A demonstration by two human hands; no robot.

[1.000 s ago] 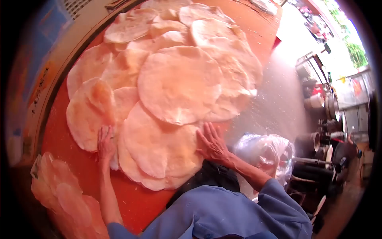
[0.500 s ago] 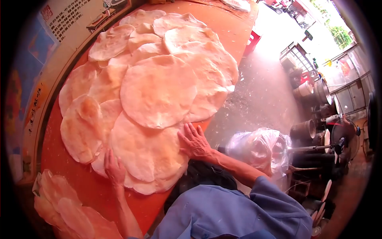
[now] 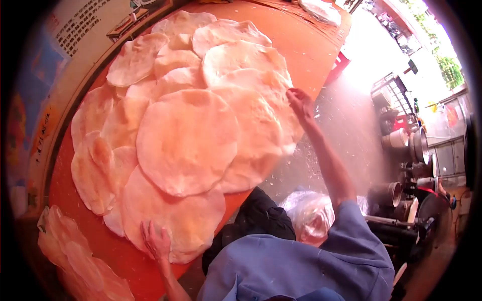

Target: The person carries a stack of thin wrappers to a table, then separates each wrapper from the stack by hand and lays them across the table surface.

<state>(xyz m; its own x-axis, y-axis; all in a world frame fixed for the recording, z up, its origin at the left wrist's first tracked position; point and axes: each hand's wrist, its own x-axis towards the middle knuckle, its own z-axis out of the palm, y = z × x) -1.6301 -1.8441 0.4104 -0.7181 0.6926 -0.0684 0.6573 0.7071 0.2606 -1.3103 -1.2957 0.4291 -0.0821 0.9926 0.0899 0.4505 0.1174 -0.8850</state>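
Note:
A broad pile of thin, round, pale flatbreads (image 3: 188, 143) overlaps across the orange table. My left hand (image 3: 157, 242) lies on the near flatbread (image 3: 175, 215), fingers spread and flat. Further off, my right hand (image 3: 302, 106) is at the pile's right edge with its fingers drawn together. Its fingertips pinch the rim of a flatbread (image 3: 273, 83) there, though the exact grip is small in view. One large round lies on top in the middle of the pile, overlapping its neighbours.
Orange table (image 3: 311, 65) runs away to the back right. More flatbreads (image 3: 75, 256) lie at the lower left. A clear plastic bag (image 3: 306, 213) stands beside the table, with pots (image 3: 389, 194) and a crate on the right. A printed board (image 3: 75, 65) borders the left side.
My right hand has left the near flatbread and reached forward to the pile's right edge, closing its fingers. My left hand has shifted onto the near flatbread. The view has turned slightly.

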